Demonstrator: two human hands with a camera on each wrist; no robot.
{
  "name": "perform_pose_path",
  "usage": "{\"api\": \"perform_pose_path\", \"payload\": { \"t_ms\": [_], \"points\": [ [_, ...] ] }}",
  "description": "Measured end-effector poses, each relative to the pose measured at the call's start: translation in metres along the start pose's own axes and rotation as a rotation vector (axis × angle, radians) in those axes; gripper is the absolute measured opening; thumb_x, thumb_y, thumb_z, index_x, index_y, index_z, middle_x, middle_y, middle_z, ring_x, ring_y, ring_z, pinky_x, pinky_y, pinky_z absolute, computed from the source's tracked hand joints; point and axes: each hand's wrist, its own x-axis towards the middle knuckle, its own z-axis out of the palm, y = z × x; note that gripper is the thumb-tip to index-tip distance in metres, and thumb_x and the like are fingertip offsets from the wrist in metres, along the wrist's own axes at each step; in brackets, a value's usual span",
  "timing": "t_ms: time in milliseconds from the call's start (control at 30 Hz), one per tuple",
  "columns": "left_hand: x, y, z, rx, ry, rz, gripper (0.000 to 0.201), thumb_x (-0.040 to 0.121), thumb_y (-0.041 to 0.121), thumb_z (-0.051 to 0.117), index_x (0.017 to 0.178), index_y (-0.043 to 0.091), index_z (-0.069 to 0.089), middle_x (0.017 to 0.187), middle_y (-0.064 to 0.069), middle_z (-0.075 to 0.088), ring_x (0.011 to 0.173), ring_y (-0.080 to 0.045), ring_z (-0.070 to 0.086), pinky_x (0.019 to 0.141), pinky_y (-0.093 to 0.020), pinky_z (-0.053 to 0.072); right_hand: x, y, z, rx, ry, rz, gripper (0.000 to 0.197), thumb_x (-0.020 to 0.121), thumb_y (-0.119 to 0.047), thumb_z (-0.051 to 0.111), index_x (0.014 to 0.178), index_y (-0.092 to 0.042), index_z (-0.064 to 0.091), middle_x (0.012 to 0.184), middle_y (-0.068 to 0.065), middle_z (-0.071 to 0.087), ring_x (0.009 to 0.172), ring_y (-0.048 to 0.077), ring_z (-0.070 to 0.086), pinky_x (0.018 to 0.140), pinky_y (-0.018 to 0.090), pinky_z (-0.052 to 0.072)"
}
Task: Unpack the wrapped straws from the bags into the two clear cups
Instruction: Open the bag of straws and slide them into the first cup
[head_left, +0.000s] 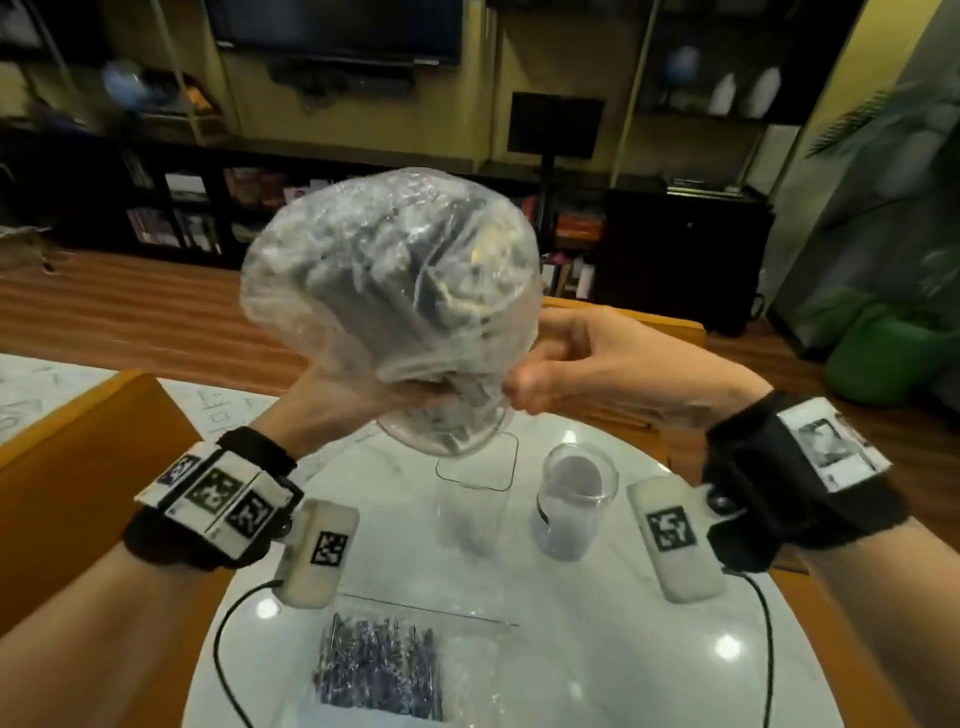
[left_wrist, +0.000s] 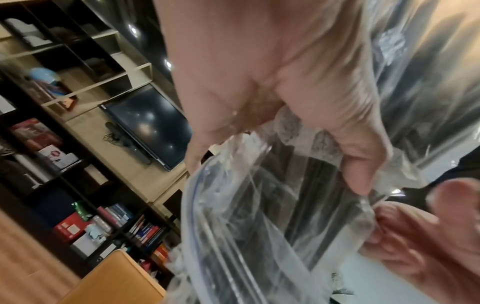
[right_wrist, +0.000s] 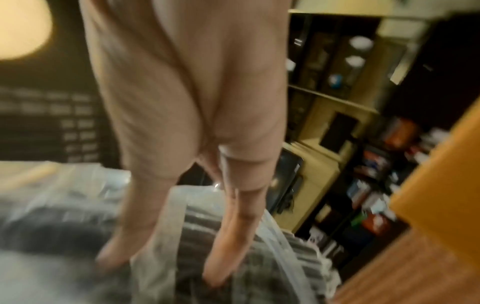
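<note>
Both my hands pinch the mouth of the upended straw bag (head_left: 389, 270), left hand (head_left: 332, 400) at nine o'clock, right hand (head_left: 587, 364) at three. I'd centre it over the tall clear cup (head_left: 470, 499) at six, then shake gently.

We hold straw-filled bag (head_left: 389, 275) upturned, left hand (head_left: 332, 400) and right hand (head_left: 576, 364) gripping its mouth above two clear cups (head_left: 470, 499); second straw bag (head_left: 384, 670) on table (head_left: 597, 649).
</note>
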Motion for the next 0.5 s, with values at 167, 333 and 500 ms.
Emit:
{"api": "perform_pose_path", "payload": {
  "t_ms": [167, 333, 500],
  "points": [
    [0.037, -0.018, -0.002, -0.04, -0.077, -0.043, 0.051, 0.061, 0.021, 0.079, 0.107, 0.031, 0.061, 0.092, 0.029, 0.073, 0.09, 0.013, 0.067, 0.077, -0.008, 0.053, 0.053, 0.024, -0.003, -0.245, 0.301, -0.109, 0.097, 0.065, -0.025, 0.09, 0.136, -0.023, 0.024, 0.101, 0.001, 0.066, 0.086, -0.001, 0.067, 0.072, 0.018, 0.056],
    [0.075, -0.048, 0.0, -0.029, -0.162, -0.1, 0.074, 0.057, 0.017, 0.091, 0.124, 0.022, 0.059, 0.115, 0.009, 0.072, 0.105, -0.002, 0.067, 0.087, -0.018, 0.053, 0.098, 0.063, -0.009, -0.417, 0.184, -0.065, 0.101, 0.055, -0.042, 0.092, 0.142, -0.031, 0.042, 0.141, -0.004, 0.053, 0.13, 0.025, 0.047, 0.107, 0.049, 0.043],
    [0.095, -0.065, 0.008, 0.115, -0.236, -0.069, 0.046, 0.074, 0.023, 0.079, 0.117, 0.021, 0.062, 0.113, 0.008, 0.071, 0.106, -0.002, 0.066, 0.095, -0.026, 0.054, 0.111, 0.102, -0.016, -0.373, 0.209, -0.031, 0.079, 0.062, -0.036, 0.091, 0.131, -0.026, 0.054, 0.122, -0.006, 0.067, 0.103, 0.013, 0.064, 0.061, 0.013, 0.052]
  ]
}}
